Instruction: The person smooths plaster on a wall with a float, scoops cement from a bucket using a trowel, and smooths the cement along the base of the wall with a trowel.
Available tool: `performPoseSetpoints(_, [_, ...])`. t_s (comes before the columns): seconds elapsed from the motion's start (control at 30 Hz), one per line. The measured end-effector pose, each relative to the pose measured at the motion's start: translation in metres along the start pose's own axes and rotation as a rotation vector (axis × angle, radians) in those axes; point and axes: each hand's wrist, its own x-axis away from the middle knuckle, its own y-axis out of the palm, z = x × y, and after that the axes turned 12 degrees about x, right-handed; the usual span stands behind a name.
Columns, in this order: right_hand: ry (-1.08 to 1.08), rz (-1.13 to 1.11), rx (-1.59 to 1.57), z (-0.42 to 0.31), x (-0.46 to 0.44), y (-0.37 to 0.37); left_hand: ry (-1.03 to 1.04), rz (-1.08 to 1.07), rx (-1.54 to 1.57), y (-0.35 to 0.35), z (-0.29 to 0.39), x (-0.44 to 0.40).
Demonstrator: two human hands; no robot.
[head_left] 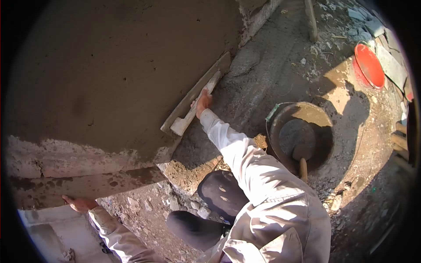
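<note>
My right hand (202, 104) is closed around the handle of a long plastering float (195, 94), whose flat blade lies along the right edge of the wet grey mortar on the wall (109, 74). Lower left, my left hand (81, 204) grips the bottom edge of a long mortar-stained board (87, 188). That board lies along the lower border of the plastered area; the fingers behind it are partly hidden. A strip of rough, paler wall (70, 155) shows between the fresh mortar and the board.
Right of my arm stands a bucket (326, 115) holding mortar and a wooden-handled tool (303, 168). Farther off is a red bucket (369, 65) near stone slabs (390, 65). Rubble (173, 201) covers the ground by my knees. A wooden post (311, 19) stands at the top.
</note>
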Motion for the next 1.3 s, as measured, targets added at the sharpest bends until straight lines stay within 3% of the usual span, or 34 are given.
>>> performPoseSetpoints(0.03, [0.024,0.005,-0.034,0.024,0.021,-0.001,0.058,-0.04,-0.08,-0.007,-0.01,-0.01])
performPoseSetpoints(0.1, [0.041,0.078,-0.044,0.033,0.097,-0.008,-0.109,-0.04,0.067,0.002,0.02,0.018])
performPoseSetpoints(0.2, [-0.003,-0.051,-0.173,0.026,0.149,-0.036,-0.212,-0.29,0.26,-0.026,-0.023,0.002])
performPoseSetpoints(0.27, [-0.139,-0.136,-0.206,-0.013,0.176,-0.065,-0.238,-0.437,0.376,-0.049,-0.041,0.021])
performPoseSetpoints(0.33, [-0.201,-0.152,-0.011,-0.077,0.219,-0.108,-0.313,-0.511,0.448,-0.076,-0.049,0.063])
performPoseSetpoints(0.43, [-0.444,-0.113,0.447,-0.167,0.283,-0.2,-0.465,-0.555,0.474,-0.118,-0.091,0.111])
performPoseSetpoints(0.5, [-0.448,-0.059,0.744,-0.22,0.318,-0.273,-0.664,-0.624,0.4,-0.149,-0.143,0.135])
performPoseSetpoints(0.57, [-0.397,0.162,0.933,-0.243,0.361,-0.34,-0.809,-0.821,0.153,-0.183,-0.21,0.159])
performPoseSetpoints(0.6, [-0.428,0.352,1.081,-0.254,0.365,-0.377,-0.673,-1.2,-0.078,-0.191,-0.229,0.157])
performPoseSetpoints(0.63, [-0.501,0.54,1.475,-0.264,0.372,-0.418,-0.503,-1.563,-0.318,-0.203,-0.242,0.158])
performPoseSetpoints(0.67, [-0.485,0.515,1.401,-0.246,0.39,-0.445,-0.284,-1.589,-0.242,-0.215,-0.231,0.164])
performPoseSetpoints(0.7, [-0.407,0.86,1.874,-0.286,0.339,-0.545,-0.31,-1.56,-0.188,-0.217,-0.222,0.163])
performPoseSetpoints(0.73, [-0.335,1.032,2.162,-0.25,0.38,-0.531,-0.333,-1.538,-0.131,-0.214,-0.213,0.163])
performPoseSetpoints(0.77, [-0.218,1.101,2.113,-0.239,0.386,-0.559,-0.361,-1.521,-0.075,-0.214,-0.202,0.166])
performPoseSetpoints(0.83, [-0.046,1.073,2.587,-0.24,0.369,-0.604,-0.445,-1.474,0.021,-0.214,-0.178,0.16])
performPoseSetpoints(0.9, [-0.552,1.202,2.308,-0.191,0.391,-0.507,-0.409,-1.487,0.035,-0.217,-0.161,0.155])
performPoseSetpoints(0.97, [-0.982,0.998,2.31,-0.177,0.375,-0.445,-0.389,-1.503,-0.003,-0.221,-0.148,0.147])
performPoseSetpoints(1.0, [-0.842,0.976,2.253,-0.172,0.358,-0.413,-0.37,-1.561,-0.118,-0.222,-0.15,0.145])
performPoseSetpoints(1.03, [-0.654,0.828,2.184,-0.168,0.337,-0.398,-0.346,-1.486,-0.07,-0.225,-0.167,0.151])
performPoseSetpoints(1.1, [-0.269,0.569,2.012,-0.159,0.297,-0.386,-0.336,-1.571,-0.206,-0.223,-0.18,0.151])
performPoseSetpoints(1.13, [-0.156,0.442,2.118,-0.165,0.281,-0.38,-0.311,-1.542,-0.202,-0.225,-0.183,0.152])
performPoseSetpoints(1.17, [-0.052,0.301,2.211,-0.169,0.265,-0.374,-0.28,-1.515,-0.196,-0.226,-0.186,0.152])
performPoseSetpoints(1.23, [-0.056,0.118,2.439,-0.194,0.236,-0.391,-0.29,-1.534,-0.259,-0.225,-0.186,0.149])
performPoseSetpoints(1.3, [0.125,0.18,2.191,-0.203,0.272,-0.374,-0.271,-1.542,-0.276,-0.226,-0.181,0.146])
